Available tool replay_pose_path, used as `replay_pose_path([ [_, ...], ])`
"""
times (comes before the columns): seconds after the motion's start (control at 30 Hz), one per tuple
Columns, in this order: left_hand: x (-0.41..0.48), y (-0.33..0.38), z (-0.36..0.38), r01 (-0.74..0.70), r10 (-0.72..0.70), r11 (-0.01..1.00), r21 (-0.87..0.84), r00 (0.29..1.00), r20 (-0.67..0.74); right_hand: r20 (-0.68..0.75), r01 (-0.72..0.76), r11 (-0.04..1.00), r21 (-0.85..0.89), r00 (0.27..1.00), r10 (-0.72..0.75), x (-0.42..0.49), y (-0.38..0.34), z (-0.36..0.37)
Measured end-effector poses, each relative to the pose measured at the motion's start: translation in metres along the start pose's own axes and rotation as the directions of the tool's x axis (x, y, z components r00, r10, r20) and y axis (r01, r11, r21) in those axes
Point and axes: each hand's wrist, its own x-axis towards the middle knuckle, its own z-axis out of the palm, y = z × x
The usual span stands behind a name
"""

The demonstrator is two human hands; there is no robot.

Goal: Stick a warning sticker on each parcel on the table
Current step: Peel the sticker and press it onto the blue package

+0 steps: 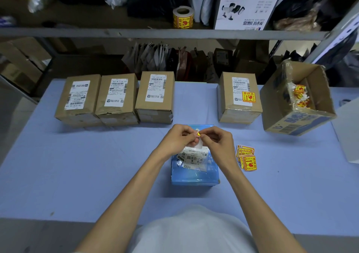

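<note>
A blue plastic-wrapped parcel (195, 173) with a white shipping label lies in the middle of the table. Above it my left hand (179, 139) and my right hand (215, 139) pinch one yellow-red warning sticker (198, 134) together with its white backing paper. Several loose warning stickers (246, 157) lie in a small pile just right of the blue parcel. Three brown cardboard parcels (117, 99) stand in a row at the back left with shipping labels only. A fourth brown parcel (240, 97) at the back right carries a warning sticker on its label.
An open cardboard box (297, 101) with scraps of sticker backing stands tilted at the right. A shelf rail (155, 33) runs above the table's far edge, with a sticker roll (183, 17) and a white product box (245, 7) on the shelf.
</note>
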Motion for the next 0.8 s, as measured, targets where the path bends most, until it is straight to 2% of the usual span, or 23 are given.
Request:
replay_pose_path([
  [0.6, -0.0009, -0.0035, 0.0011, -0.056, 0.065, 0.989, 0.134, 0.996, -0.063, 0.046, -0.013, 0.999, -0.032, 0.999, 0.014, 0.0006, -0.0004, -0.0030],
  [0.8, 0.0001, -0.0040, 0.0030, -0.055, 0.067, 0.992, 0.116, 0.993, -0.102, 0.036, 0.012, 0.999, -0.051, 0.999, -0.010, 0.0005, -0.0037, -0.0015],
])
